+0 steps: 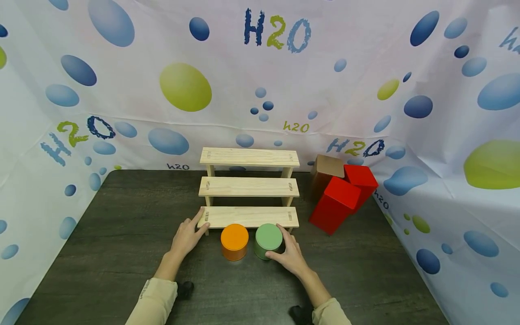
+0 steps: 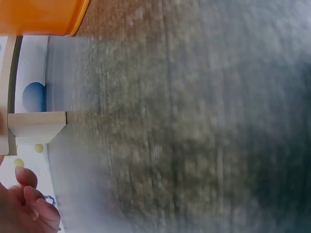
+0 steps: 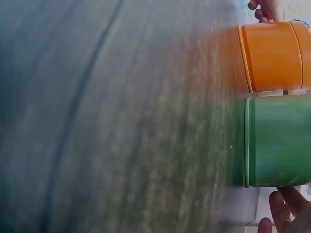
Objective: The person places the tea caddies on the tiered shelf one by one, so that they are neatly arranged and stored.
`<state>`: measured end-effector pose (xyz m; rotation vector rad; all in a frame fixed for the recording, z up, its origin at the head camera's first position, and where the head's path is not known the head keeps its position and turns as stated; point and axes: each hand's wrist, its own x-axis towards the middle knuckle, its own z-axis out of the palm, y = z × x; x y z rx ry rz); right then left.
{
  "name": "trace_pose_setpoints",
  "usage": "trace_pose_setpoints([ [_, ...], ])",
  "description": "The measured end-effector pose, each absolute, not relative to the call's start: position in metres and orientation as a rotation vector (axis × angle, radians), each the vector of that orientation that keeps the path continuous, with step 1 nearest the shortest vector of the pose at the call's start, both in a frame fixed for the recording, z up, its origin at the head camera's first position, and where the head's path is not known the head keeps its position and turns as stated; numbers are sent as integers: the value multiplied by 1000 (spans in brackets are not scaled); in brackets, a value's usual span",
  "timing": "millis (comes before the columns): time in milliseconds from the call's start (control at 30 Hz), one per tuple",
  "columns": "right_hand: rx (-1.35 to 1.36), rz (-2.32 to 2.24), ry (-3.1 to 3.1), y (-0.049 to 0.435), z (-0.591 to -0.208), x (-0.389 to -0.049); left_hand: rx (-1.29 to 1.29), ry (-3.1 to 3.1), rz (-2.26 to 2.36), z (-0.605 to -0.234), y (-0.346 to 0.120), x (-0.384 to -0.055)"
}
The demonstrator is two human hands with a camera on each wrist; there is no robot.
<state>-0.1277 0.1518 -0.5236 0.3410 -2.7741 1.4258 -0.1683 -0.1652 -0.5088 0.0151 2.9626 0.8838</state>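
A pale wooden three-step stand (image 1: 248, 187) is on the dark table. At its left end, my left hand (image 1: 186, 237) holds the corner of the lowest step between thumb and forefinger; the other fingers (image 2: 46, 209) are curled in the left wrist view. In front of that step are two round lidded tins, side by side with a small gap. The orange tin (image 1: 234, 243) is on the left, untouched. My right hand (image 1: 291, 257) grips the green tin (image 1: 268, 241) from its right, thumb at the near side and fingers at the far side.
Right of the stand are two red boxes (image 1: 335, 205), one leaning, and a brown cardboard box (image 1: 327, 168). A white sheet (image 1: 227, 81) with blue and green spots hangs behind and around the table (image 1: 122, 253).
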Motion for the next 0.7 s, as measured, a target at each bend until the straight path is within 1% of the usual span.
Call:
trace_pose_setpoints([
  [700,384,1485,-2687,152,-526,-129,-13,2793,1008,-507,-165,-172],
])
